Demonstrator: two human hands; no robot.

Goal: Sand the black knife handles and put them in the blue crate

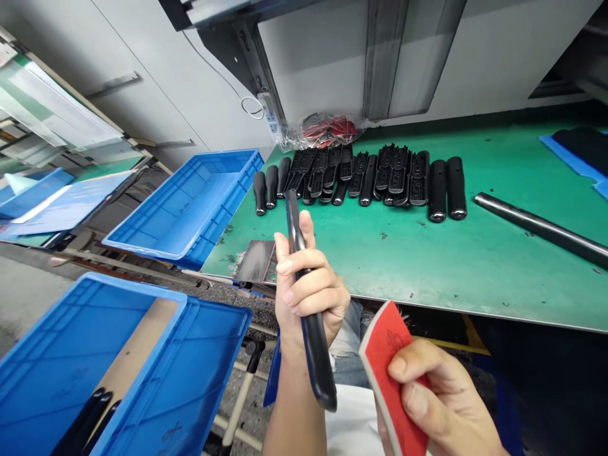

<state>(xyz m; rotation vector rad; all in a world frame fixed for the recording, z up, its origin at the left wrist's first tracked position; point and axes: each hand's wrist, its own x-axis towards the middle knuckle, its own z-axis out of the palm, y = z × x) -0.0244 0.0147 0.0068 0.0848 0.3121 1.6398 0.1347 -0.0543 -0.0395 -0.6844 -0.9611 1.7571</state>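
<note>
My left hand is closed around a long black plastic handle, which slants up and away, its rounded end toward me. In my right hand a red foam-backed sanding pad is pinched between thumb and fingers, slightly bent, with a pale edge and a faint dark mark on the red face. The pad and the handle are apart. Beyond them, several black handle parts stand in a row and in small stacks on the green bench, some showing their ribbed inner sides.
A long dark tube-like piece lies at the bench's right. A blue crate sits left of the bench; a nearer blue crate holds black pieces. Clear plastic with red pieces lies against the back wall.
</note>
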